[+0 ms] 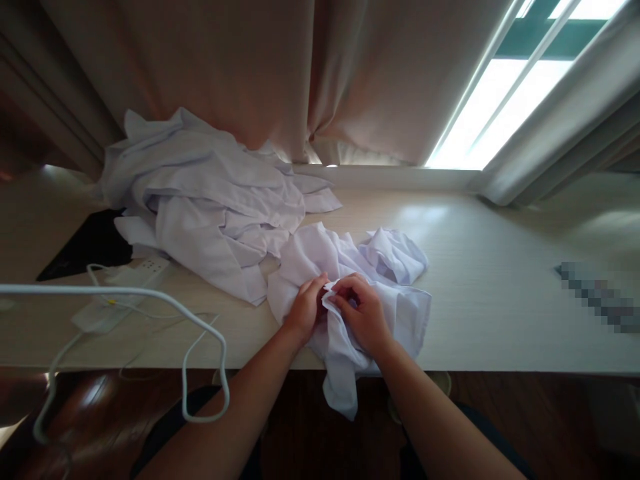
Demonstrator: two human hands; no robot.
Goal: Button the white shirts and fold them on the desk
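Note:
A crumpled white cloth (320, 250) lies at the table's front edge, and one end of it hangs down over the edge. My left hand (307, 307) is closed on a fold of this cloth. Right beside it, my right hand (363, 310) pinches the same raised fold between thumb and fingers. The two hands almost meet at the fold, and the left fingertips are partly hidden behind it. To the left and farther back spreads a larger heap of white cloth (210, 187), its near edge close to the piece I hold.
A white power strip (123, 293) with a white cable (150, 291) arching above it stands at the left. Next to it lies a flat black object (90, 247). A blurred-out item (600, 300) is at the far right. Curtains (240, 67) hang behind the table (485, 280).

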